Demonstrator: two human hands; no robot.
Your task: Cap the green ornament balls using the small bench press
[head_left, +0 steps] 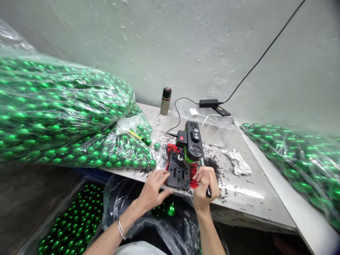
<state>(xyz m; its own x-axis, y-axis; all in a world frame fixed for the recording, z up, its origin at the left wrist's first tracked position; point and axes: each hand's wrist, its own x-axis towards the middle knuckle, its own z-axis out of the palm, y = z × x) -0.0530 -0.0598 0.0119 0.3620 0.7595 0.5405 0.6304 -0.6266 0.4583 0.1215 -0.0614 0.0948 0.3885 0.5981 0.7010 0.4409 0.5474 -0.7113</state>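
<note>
Littered table (pixel 239 186); grey wall (pixel 164 46); left hand (pixel 154 187), fingers spread; right hand (pixel 205 184) clenched (around handle (pixel 209 192)).

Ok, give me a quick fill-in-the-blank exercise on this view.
The hand gripping the lever of the machine is the ____ one.
The bracelet is on the ____ wrist.
The bagged balls are coloured ____.
The switch beside the machine's black body is ____.

Missing words: right; left; green; red.

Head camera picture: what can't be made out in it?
All in the head view:
- Middle of the handle: hidden by the right hand.
- Rest of the left bag: past the left edge.
- Rest of the right bag: past the right edge.
- Button markings on the black machine: too small.
</note>
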